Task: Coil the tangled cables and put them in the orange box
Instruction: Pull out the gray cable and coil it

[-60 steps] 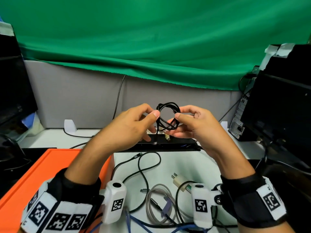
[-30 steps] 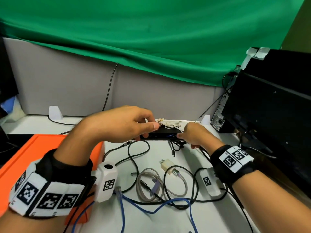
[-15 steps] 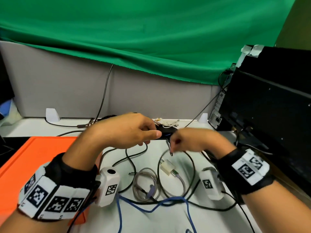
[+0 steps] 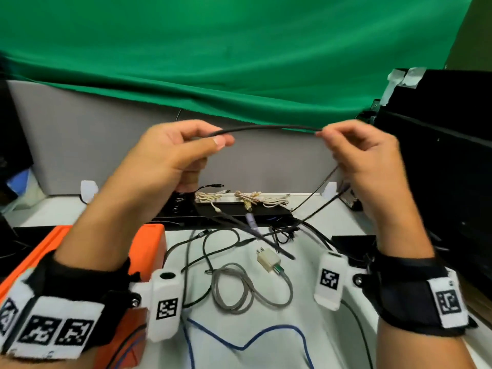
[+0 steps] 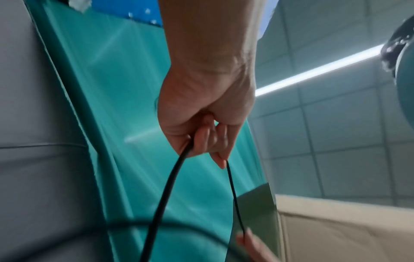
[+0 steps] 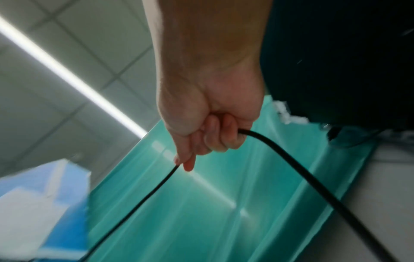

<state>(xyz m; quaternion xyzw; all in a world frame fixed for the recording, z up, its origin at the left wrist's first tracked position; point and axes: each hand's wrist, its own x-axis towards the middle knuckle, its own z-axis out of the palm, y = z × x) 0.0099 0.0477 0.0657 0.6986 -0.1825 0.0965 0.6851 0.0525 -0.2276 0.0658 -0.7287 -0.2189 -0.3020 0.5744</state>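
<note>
A black cable [image 4: 266, 128] is stretched in the air between both hands, chest high above the desk. My left hand [image 4: 186, 147] pinches one stretch of it between thumb and fingers, and my right hand [image 4: 354, 145] pinches the other. In the left wrist view the black cable [image 5: 170, 186] runs down out of the curled left hand [image 5: 201, 134]. In the right wrist view the same cable [image 6: 291, 159] leaves the right hand [image 6: 208, 134] in two strands. The orange box [image 4: 149, 235] sits at the lower left, partly behind my left forearm.
On the white desk lie a grey coiled cable [image 4: 239, 288], a blue cable [image 4: 247, 342], a white plug adapter [image 4: 269, 261] and several loose black cables [image 4: 213, 249]. A black device [image 4: 239, 211] with beige cables on it stands at the back. A dark computer case [image 4: 439, 182] is on the right.
Both hands have risen from the desk, the right hand drawing a black cable up from the pile; the cable now spans between them. The small black coil held earlier is gone from the hands.
</note>
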